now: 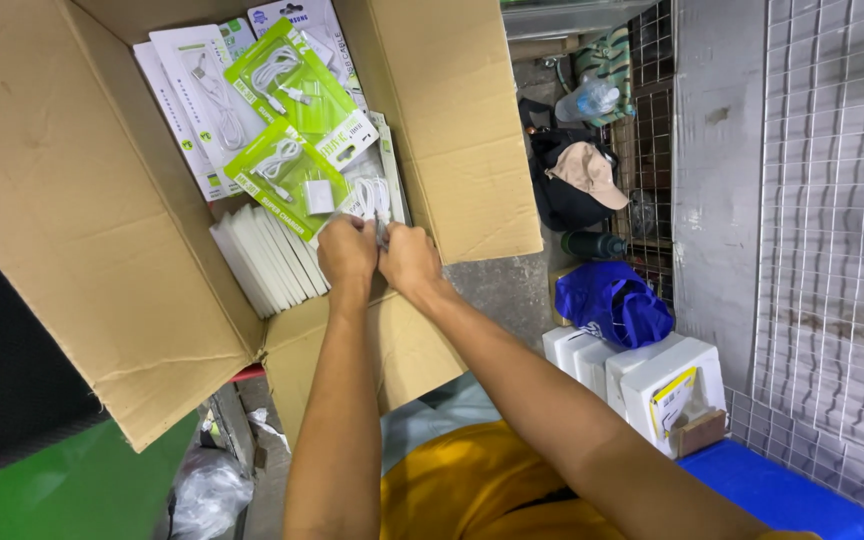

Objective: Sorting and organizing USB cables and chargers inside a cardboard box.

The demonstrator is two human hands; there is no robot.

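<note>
Both my hands reach into an open cardboard box (72, 200). My left hand (346, 250) and my right hand (410, 260) are closed side by side on a clear packet with a coiled white cable (372, 197), held over the box's lower corner. Just above lie green packets with white chargers and cables (287, 170), and white cable packets (197, 100) sit at the back. A row of slim white boxes (267, 255) stands on edge to the left of my left hand.
The box's flaps (452, 120) stand open left and right. To the right are white foam boxes (652, 375), a blue bag (612, 300), a black bag with a beige cap (587, 170), a bottle (587, 100) and a wire grid wall (832, 200). A plastic bag (207, 490) lies below.
</note>
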